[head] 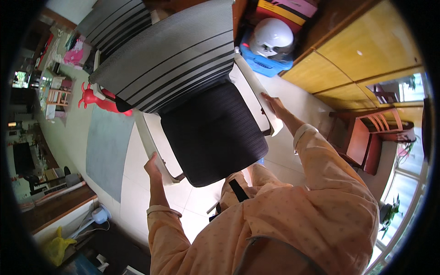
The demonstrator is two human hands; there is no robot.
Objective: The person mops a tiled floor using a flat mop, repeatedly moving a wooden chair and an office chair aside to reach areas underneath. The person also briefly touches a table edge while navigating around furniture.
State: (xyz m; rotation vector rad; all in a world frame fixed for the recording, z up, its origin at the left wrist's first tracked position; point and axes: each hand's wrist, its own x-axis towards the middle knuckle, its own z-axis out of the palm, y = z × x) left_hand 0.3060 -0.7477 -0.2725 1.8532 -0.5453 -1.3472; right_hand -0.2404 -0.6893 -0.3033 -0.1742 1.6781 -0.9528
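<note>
In front of me stands an armchair with a dark padded seat (213, 134) and a grey mesh backrest (172, 51) crossed by black stripes. My left hand (153, 167) grips the pale left armrest (146, 134) near its front end. On the other side, the pale right armrest (252, 77) is held by my right hand (274, 105), its thumb side along the top. The undersides of both armrests are mostly hidden. My legs are just behind the seat's front edge.
A second striped chair (117, 24) is beyond the backrest. A red animal-shaped toy (103, 99) lies near a grey mat (106, 151) at left. At right are a white helmet (271, 36) on a blue plastic box (263, 65), yellow cabinets (371, 44) and a wooden chair (359, 142).
</note>
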